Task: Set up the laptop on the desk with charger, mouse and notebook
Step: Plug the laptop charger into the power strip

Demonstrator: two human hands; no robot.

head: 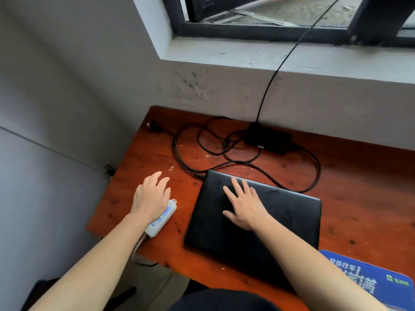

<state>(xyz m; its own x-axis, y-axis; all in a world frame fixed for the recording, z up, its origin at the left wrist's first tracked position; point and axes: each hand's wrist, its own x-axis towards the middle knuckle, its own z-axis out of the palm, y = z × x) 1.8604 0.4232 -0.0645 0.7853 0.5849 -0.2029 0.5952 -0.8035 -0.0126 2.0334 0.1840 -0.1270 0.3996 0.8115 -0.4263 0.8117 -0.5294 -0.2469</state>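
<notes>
I sit at a scuffed, reddish-brown wooden desk [350,187] pushed against a grey plaster wall under a black-framed window [265,30]. My right hand [243,205] lies flat and open on the closed matte black laptop [280,223] near the front edge, with the black charger brick [267,136] and its looped cable by the back edge. My left hand [150,196], fingers spread and gripping nothing, hovers over a white power strip [165,215] at the left edge, and a blue mouse pad [368,281] with blurred white writing sits at the front right corner.
</notes>
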